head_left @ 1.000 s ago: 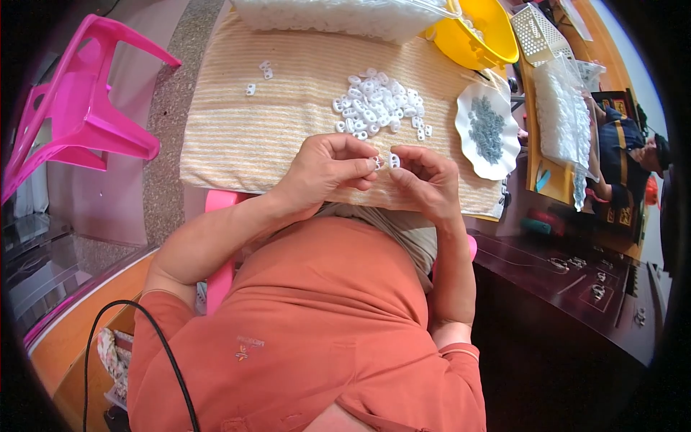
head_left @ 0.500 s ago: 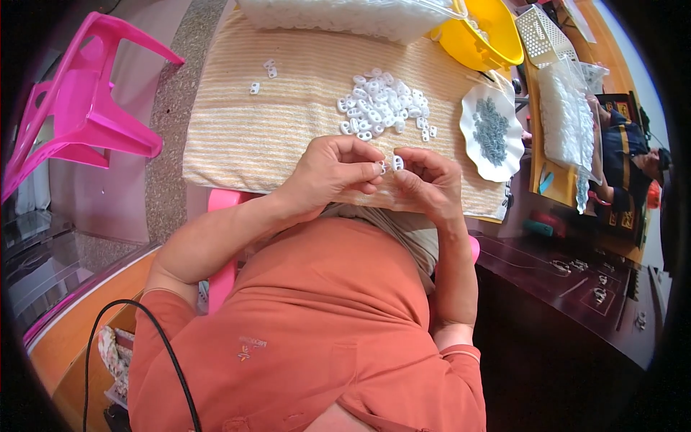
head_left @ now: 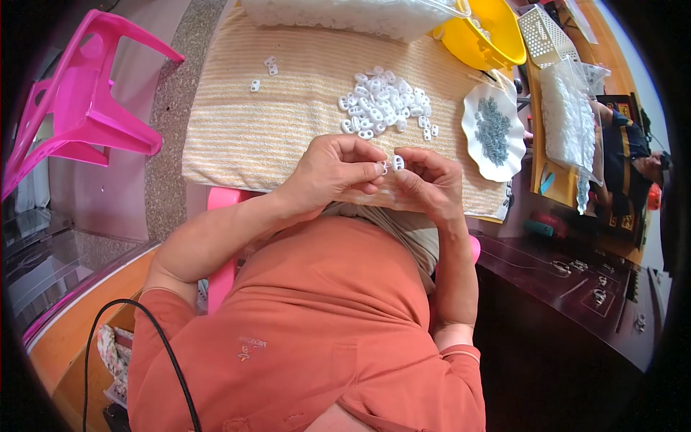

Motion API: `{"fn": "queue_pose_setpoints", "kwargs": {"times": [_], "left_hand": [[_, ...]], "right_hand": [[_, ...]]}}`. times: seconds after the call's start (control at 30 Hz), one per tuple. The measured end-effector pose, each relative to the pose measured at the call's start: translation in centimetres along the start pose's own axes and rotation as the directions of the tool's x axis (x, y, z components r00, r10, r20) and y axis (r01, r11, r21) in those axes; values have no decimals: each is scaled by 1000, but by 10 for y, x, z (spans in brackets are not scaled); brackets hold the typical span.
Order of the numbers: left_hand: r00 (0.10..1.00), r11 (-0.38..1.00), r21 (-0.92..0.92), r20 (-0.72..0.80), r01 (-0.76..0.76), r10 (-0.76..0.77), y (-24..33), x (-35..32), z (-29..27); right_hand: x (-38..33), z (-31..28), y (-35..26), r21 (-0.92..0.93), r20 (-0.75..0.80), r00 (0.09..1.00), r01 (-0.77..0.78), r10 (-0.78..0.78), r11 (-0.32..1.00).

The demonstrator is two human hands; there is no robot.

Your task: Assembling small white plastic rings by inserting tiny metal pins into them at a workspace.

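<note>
Both of my hands meet over the near edge of the striped cloth. My left hand (head_left: 342,169) pinches a small whitish piece (head_left: 384,167) between thumb and fingertips; its exact kind is too small to make out. Between the thumb and forefinger of my right hand (head_left: 432,180) is a white oval plastic piece with two holes (head_left: 399,163). The two pieces are held close side by side; whether they touch, I cannot tell. Just beyond my hands lies a pile of similar white two-hole pieces (head_left: 378,104). A few more pieces (head_left: 271,65) lie apart at the far left.
To the right of the pile is a scalloped white plate (head_left: 471,140) of small grey parts (head_left: 493,129). A clear tub of white pieces (head_left: 353,18) and a yellow basin (head_left: 468,47) stand at the back. A pink chair (head_left: 90,108) is at left; another person (head_left: 630,155) sits far right.
Almost nothing differs. My hands hold the same pinch on the two small pieces, and the view has shifted very slightly.
</note>
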State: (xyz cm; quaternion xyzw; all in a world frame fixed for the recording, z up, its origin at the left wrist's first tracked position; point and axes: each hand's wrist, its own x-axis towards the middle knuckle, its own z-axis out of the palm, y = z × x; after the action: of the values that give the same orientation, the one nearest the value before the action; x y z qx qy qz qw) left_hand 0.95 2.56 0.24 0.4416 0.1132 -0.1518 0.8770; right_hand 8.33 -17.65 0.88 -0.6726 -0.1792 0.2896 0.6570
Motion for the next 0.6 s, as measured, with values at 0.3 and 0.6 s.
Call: {"fn": "queue_pose_setpoints", "kwargs": {"times": [0.3,0.6], "left_hand": [[1000,1000,-9,21,-6,6,-1,1,-1],[1000,1000,11,20,-13,13,-1,0,0]], "right_hand": [[0,-1,2,19,-13,1000,6,-5,1000],[-1,-1,-1,9,6,1000,-9,9,1000]]}}
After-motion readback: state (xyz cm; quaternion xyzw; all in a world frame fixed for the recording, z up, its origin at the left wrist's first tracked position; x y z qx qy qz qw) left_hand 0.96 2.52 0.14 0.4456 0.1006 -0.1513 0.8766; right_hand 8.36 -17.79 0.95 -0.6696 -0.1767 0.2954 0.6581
